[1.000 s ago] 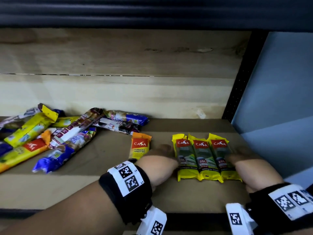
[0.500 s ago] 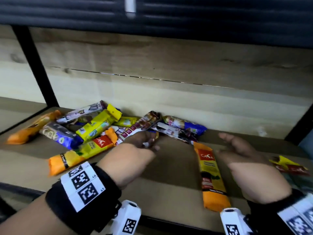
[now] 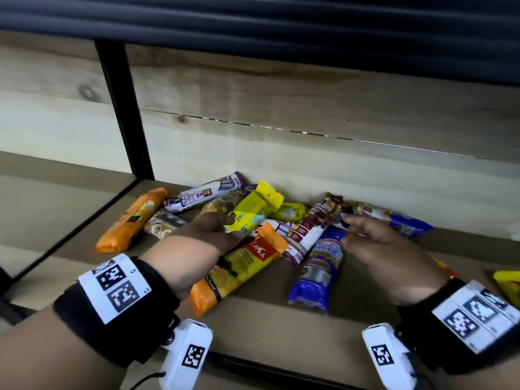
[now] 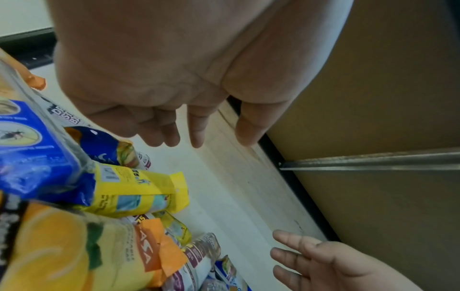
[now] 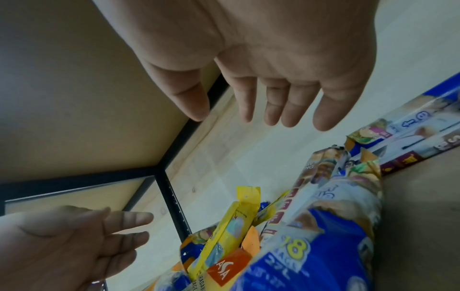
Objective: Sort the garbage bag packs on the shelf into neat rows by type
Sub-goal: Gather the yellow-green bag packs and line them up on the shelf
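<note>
A loose pile of garbage bag packs lies on the wooden shelf (image 3: 270, 330). In it are a yellow pack (image 3: 254, 209), an orange and yellow CASA pack (image 3: 239, 266), a blue pack (image 3: 318, 271) and a white and maroon pack (image 3: 306, 235). My left hand (image 3: 222, 226) hovers at the yellow pack's near end with straight fingers (image 4: 196, 137), holding nothing. My right hand (image 3: 349, 229) reaches over the top of the blue pack, fingers (image 5: 248, 116) spread and empty. Contact with the packs cannot be told.
An orange pack (image 3: 132, 220) and a white and purple pack (image 3: 205, 195) lie at the pile's left, another blue pack (image 3: 399, 220) at the back right. A yellow pack (image 3: 506, 285) shows at the right edge. A black upright (image 3: 123, 108) bounds the bay on the left.
The view has swung left from the row of yellow packs to the mixed pile. Both hands have moved over the pile, the left to the yellow pack, the right to the blue one.
</note>
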